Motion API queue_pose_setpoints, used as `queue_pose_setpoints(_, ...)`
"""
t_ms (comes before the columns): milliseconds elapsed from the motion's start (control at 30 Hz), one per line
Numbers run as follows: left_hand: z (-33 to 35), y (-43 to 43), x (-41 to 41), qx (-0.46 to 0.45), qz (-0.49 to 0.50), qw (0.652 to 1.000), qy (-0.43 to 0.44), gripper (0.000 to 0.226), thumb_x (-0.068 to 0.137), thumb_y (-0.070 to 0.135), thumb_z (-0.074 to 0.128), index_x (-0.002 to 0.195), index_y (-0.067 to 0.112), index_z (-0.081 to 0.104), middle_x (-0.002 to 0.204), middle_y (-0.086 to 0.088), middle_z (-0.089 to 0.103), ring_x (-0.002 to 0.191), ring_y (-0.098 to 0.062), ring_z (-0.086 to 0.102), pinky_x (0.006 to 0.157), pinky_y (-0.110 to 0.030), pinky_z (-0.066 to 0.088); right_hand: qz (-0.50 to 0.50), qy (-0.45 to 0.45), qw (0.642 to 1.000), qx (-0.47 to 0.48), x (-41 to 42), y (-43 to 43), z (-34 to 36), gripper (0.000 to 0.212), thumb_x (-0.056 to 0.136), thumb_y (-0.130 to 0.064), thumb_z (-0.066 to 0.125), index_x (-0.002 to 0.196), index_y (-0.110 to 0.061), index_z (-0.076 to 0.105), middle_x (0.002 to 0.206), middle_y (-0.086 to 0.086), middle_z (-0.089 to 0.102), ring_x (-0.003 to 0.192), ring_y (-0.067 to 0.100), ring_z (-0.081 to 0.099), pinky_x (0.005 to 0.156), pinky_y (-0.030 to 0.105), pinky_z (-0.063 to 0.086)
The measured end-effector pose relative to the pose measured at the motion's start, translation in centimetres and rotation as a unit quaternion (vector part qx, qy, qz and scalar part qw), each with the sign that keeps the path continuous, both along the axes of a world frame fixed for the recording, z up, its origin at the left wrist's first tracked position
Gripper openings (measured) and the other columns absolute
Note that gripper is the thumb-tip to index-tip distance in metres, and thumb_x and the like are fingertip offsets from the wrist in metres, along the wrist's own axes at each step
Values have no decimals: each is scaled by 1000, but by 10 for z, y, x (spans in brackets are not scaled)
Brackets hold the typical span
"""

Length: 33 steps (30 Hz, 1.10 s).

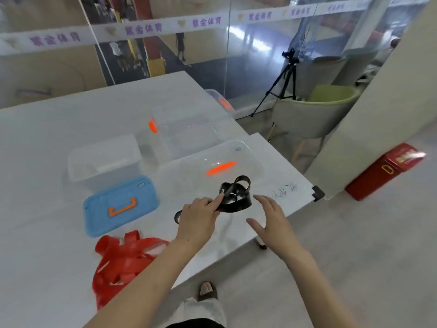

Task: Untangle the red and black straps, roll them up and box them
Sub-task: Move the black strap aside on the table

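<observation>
Black strap (236,200), a loose tangle of loops, is pinched in the left grip (198,216) over the surface (47,162). The right grip (272,221) hovers just beside it, fingers spread, holding nothing. The red strap (123,259) lies heaped at the near edge, by the blue lid (120,204). Both look light and limp, so a free end is probably the best hold.
</observation>
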<state>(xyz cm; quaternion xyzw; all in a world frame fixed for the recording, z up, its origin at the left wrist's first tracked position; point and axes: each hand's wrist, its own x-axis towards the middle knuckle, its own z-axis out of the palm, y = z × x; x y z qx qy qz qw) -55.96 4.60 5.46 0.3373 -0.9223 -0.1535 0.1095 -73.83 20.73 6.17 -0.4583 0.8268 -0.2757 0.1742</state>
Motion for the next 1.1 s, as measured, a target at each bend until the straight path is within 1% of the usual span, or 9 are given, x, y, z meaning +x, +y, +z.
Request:
queue_pose_setpoints(100,-10,-7,-39,19,-21,1000,-13,50,108,32,48,157,37,39,129,2,66,112,-27,60,87,-41,44,-9,-2,1000,16,-34,-6,-9,72,96,-40,71,157,-30,36,159,-10,40,146,15,38,115,35,42)
queue_pose_setpoints(333,-31,-15,-115,14,-87,995,-54,51,107,34,49,156,40,38,122,6,66,107,-25,59,83,-37,36,-35,-29,998,49,-103,-17,-22,72,96,-37,72,157,-27,36,160,-9,39,149,16,36,120,37,38)
queue_pose_setpoints(467,-41,-20,-157,20,-95,994,-45,50,106,32,53,154,37,43,120,5,68,105,-25,61,84,-37,39,-45,-44,997,47,-144,-19,-30,63,99,-32,68,155,-26,39,155,-10,43,145,13,39,117,29,36)
queue_pose_setpoints(667,-95,-6,-195,55,-67,990,-108,51,105,39,52,154,38,40,124,9,67,110,-23,61,92,-39,42,16,-27,998,60,-203,-31,-68,53,101,-23,64,151,-22,45,151,-4,46,141,17,42,114,26,35)
queue_pose_setpoints(733,-123,2,-197,72,-57,981,-170,54,103,40,54,155,39,39,128,8,66,114,-24,60,97,-42,40,63,-15,994,86,-214,-38,-87,53,101,-22,62,151,-18,46,154,1,45,142,23,44,112,33,45)
queue_pose_setpoints(833,-166,7,-188,71,4,969,-238,77,84,54,76,152,35,47,131,0,67,117,-29,64,107,-62,38,154,4,979,132,-222,-48,-112,53,102,-24,59,153,-15,44,161,9,41,147,30,42,111,41,49)
queue_pose_setpoints(933,-182,17,-182,81,46,954,-285,116,44,63,95,147,26,57,127,-9,68,111,-33,69,95,-79,42,217,26,965,148,-224,-54,-130,52,100,-24,57,150,-14,49,157,10,47,143,33,47,112,45,48)
queue_pose_setpoints(1033,-177,22,-187,98,69,952,-282,128,63,65,87,165,24,20,163,-15,37,149,-37,39,116,-76,18,243,37,956,158,-223,-55,-141,53,97,-25,57,149,-16,51,154,6,51,140,32,49,108,47,50)
queue_pose_setpoints(1100,-173,26,-190,113,89,947,-288,131,75,66,78,165,23,-6,173,-14,10,159,-34,14,122,-69,5,251,40,953,163,-222,-56,-143,52,98,-25,59,149,-18,51,154,4,51,141,30,48,108,45,49)
